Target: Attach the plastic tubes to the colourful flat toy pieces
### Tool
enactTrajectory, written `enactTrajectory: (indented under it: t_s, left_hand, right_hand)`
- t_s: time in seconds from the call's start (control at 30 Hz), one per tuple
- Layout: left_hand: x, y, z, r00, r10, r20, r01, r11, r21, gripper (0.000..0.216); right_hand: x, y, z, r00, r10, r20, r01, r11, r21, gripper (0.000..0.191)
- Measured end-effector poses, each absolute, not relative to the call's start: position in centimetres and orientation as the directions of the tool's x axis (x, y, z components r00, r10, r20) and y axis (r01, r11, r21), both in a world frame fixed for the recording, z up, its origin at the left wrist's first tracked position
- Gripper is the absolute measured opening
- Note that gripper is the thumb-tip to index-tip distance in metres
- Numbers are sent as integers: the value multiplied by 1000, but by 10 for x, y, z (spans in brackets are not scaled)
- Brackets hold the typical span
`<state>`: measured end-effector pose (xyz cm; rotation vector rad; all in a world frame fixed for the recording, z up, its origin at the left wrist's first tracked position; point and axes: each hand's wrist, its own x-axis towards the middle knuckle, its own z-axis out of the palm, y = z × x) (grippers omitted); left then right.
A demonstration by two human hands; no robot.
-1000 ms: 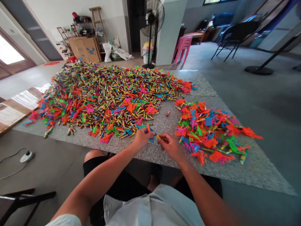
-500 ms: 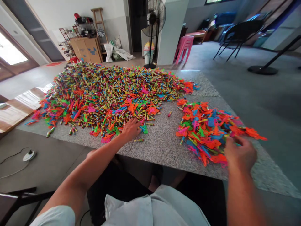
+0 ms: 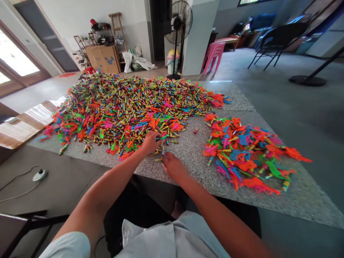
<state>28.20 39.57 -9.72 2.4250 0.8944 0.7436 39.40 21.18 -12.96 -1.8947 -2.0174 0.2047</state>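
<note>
At the near edge of the big pile, my left hand (image 3: 150, 143) is closed, with a thin green plastic piece (image 3: 163, 137) sticking out past its fingertips. My right hand (image 3: 173, 166) is just below and to the right of it, low over the stone tabletop (image 3: 185, 154). Its fingers are bent together at a small striped tube (image 3: 163, 150). The big pile (image 3: 129, 96) is mostly small colourful tubes, with flat orange, pink, green and blue plastic pieces along its front. A second, smaller heap (image 3: 242, 147) of tubes with bright plastic pieces attached lies to the right.
A single tube (image 3: 196, 130) lies between the two piles. Beyond the table stand a fan (image 3: 176, 39), pink stools (image 3: 214, 53) and a black chair (image 3: 279, 39). A cardboard box (image 3: 103, 59) is at the back left; a white socket block (image 3: 39, 175) sits on the floor.
My right hand has moved left from the smaller heap to beside my left hand. A green piece with a tube now lies at that heap's right side. My left hand has lifted slightly.
</note>
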Motion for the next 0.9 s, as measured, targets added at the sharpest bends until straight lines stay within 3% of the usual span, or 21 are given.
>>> enactTrajectory:
  t_s: [0.13, 0.23, 0.3, 0.37, 0.43, 0.5, 0.7, 0.9]
  left_hand:
    - [272, 394, -86, 473, 870, 141, 263, -292, 920, 22]
    - [261, 386, -74, 503, 864, -7, 142, -75, 987, 34]
    - [255, 376, -66, 542, 837, -75, 137, 0, 991, 37]
    - [254, 364, -60, 625, 768, -142, 140, 69, 988, 38]
    - [258, 353, -54, 719, 670, -184, 151, 108, 983, 42]
    - [264, 343, -48, 779, 598, -191, 182, 76, 980, 46]
    - [277, 332, -29, 804, 587, -93, 248, -190, 950, 43]
    - [276, 330, -22, 810, 581, -78, 248, -220, 943, 41]
  right_hand:
    - [393, 228, -129, -76, 991, 111, 903, 115, -413, 17]
    - [408, 229, -123, 160, 967, 200, 761, 8, -649, 13]
    - [421, 227, -112, 408, 891, 200, 512, -42, -858, 19]
    - [434, 225, -96, 546, 832, 97, 160, 10, -987, 28]
    - [443, 223, -79, 533, 846, -8, -151, 86, -985, 30]
    - [446, 220, -66, 462, 886, -41, -313, 120, -942, 31]
    - [443, 207, -59, 390, 920, -30, -347, 117, -930, 27]
    - [450, 199, -67, 379, 924, 49, -245, 151, -958, 26]
